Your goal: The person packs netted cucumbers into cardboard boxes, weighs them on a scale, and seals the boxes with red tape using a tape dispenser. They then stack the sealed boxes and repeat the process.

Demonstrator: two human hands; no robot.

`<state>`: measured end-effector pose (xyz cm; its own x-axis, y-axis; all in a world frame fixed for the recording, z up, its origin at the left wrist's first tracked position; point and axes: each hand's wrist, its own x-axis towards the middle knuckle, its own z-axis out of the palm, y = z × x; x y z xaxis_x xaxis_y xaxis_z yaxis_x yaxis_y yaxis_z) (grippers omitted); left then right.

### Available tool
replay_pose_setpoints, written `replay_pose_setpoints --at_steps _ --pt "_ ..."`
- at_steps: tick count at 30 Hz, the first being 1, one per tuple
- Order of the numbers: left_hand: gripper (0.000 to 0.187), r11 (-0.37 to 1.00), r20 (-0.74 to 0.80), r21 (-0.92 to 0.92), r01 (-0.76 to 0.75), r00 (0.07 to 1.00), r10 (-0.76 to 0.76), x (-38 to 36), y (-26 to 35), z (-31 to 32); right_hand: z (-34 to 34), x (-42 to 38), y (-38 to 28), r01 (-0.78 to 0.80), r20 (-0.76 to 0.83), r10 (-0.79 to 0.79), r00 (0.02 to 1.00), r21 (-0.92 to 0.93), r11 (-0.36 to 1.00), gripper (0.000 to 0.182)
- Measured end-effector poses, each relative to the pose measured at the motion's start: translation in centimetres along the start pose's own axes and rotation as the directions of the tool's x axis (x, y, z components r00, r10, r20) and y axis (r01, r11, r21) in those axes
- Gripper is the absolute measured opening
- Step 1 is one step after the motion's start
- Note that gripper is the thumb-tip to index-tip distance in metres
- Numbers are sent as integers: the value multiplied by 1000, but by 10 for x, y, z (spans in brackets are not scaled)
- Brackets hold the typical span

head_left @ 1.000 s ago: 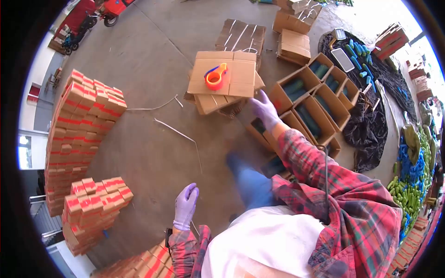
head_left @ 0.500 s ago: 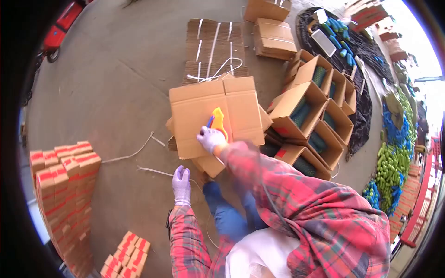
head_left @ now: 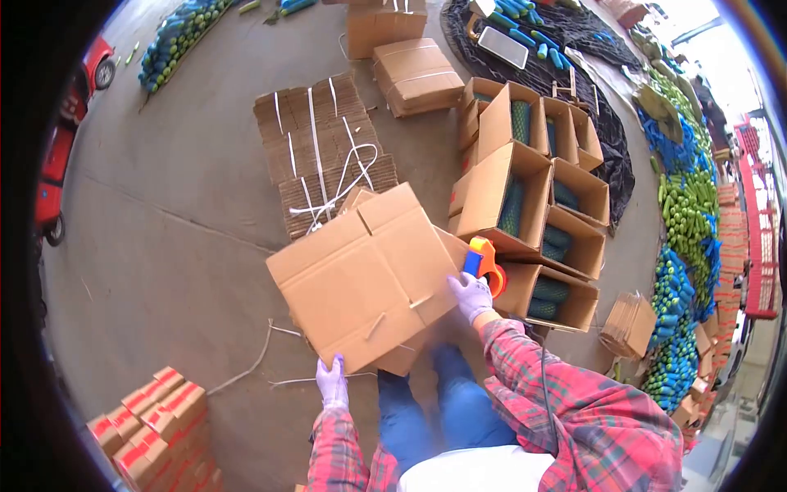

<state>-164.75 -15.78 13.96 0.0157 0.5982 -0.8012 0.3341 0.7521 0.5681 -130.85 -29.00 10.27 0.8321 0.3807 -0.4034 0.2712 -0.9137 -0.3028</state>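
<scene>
Open cartons [head_left: 492,193] crowd the floor [head_left: 188,271] at my right, several of them showing green, mesh-wrapped produce [head_left: 512,205] inside. The nearest carton, its mouth facing right, holds dark green pieces lying lengthwise in a stack. In front of me, a flattened carton [head_left: 369,279] lies aslant over more flat cardboard [head_left: 410,353], which shows past its near and right edges; whether the two touch, I cannot tell. Its long axis runs from the left toward the far right, a crease crossing its face.

My gloved left hand [head_left: 333,382] grips its near left corner, the thumb over the edge; how far the other fingers reach beneath is hidden. Just beyond its right corner, my gloved right hand [head_left: 473,297] has its fingers closed on a tape dispenser [head_left: 489,261], beside the open cartons. The dispenser's yellow end points away from me and slightly left, its orange ring lies nearer me, and its blue part faces the flattened carton.

Beyond the flattened carton's far edge lies a pile of folded cartons [head_left: 316,123] crossed by white straps. Red-taped boxes [head_left: 156,418] stand stacked at lower left.
</scene>
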Motion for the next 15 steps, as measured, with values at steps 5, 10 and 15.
replay_pose_setpoints --at_steps 5,10,15 --pt "78 820 29 366 -440 886 463 -43 25 -49 -34 -35 2 -292 323 95 942 644 707 49" --pt "112 265 425 807 -527 831 359 -131 116 -82 -112 -91 -4 -357 415 128 901 543 760 56" --pt "109 245 488 825 -510 860 149 -123 138 -105 -161 -87 -20 -262 551 -19 835 427 866 58"
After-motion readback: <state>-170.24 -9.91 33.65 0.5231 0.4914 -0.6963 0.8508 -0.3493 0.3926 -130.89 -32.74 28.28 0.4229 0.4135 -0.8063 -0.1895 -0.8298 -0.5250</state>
